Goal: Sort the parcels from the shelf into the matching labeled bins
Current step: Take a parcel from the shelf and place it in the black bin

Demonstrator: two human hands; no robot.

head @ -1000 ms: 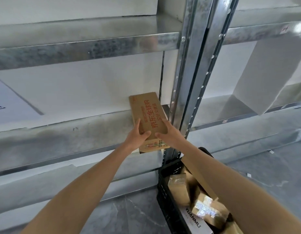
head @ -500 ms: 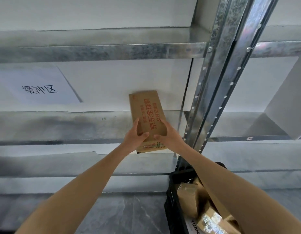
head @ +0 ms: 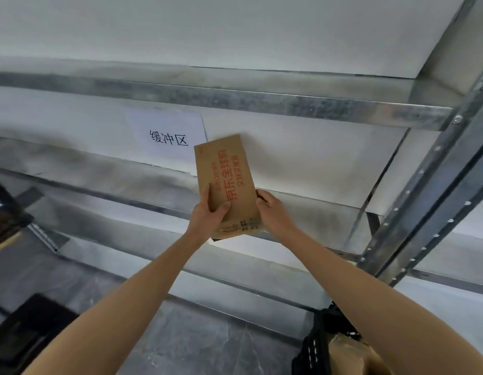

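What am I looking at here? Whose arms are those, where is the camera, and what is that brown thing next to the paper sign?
There is no machine here. These are a person's two bare arms, filmed by a camera worn on the head that looks forward and down. The left hand and the right hand grip a flat cardboard parcel with red print, one on each long side. They hold it at the front edge of a metal shelf. Behind it, a white paper sign with black characters is fixed to the pale backing. At the lower right, a black crate holds a brown box.
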